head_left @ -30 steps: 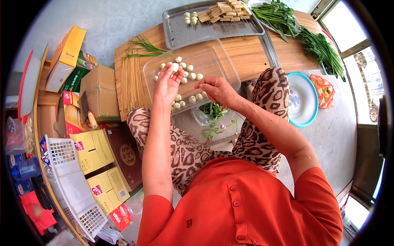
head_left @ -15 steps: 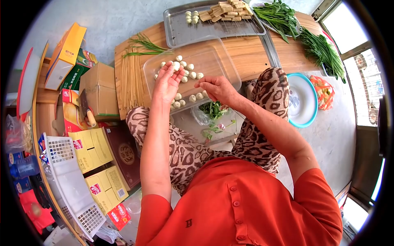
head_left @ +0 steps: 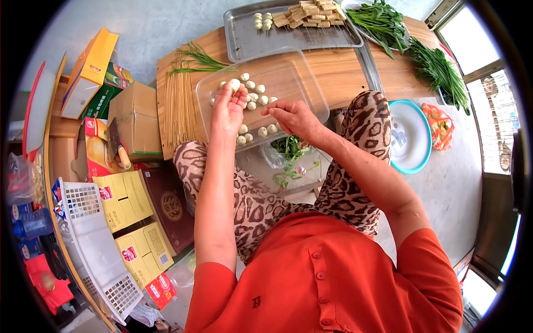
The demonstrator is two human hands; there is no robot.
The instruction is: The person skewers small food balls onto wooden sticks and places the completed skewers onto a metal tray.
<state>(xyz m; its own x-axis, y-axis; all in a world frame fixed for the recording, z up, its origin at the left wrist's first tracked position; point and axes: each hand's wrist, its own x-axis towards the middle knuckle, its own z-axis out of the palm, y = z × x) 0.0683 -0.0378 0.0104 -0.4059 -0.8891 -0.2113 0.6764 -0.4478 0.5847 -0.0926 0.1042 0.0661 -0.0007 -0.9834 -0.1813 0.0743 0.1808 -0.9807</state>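
My left hand (head_left: 229, 108) is raised over the clear plastic tub (head_left: 302, 83), its fingertips closed around a white food ball (head_left: 235, 84) like a fish ball. Several more white balls (head_left: 261, 100) lie loose in the tub. To the right, my right hand (head_left: 294, 117) is pinched above the tub's near side, close to some of the balls; whatever thin thing its fingertips hold, if any, does not show clearly. Bamboo skewers (head_left: 180, 108) lie in a bundle on the wooden table, left of the tub.
Behind the tub, a metal tray (head_left: 239, 41) holds skewered balls and stacked tan pieces (head_left: 311, 14). Green vegetables (head_left: 438, 69) lie on the right. A blue-rimmed basin (head_left: 427, 139) stands on the floor. Boxes (head_left: 136, 119) and a white plastic basket (head_left: 100, 244) crowd the left side.
The view has shifted slightly. My left hand still has the white ball, and my right hand's pinch stays near the same place with only a slight change in the fingers.
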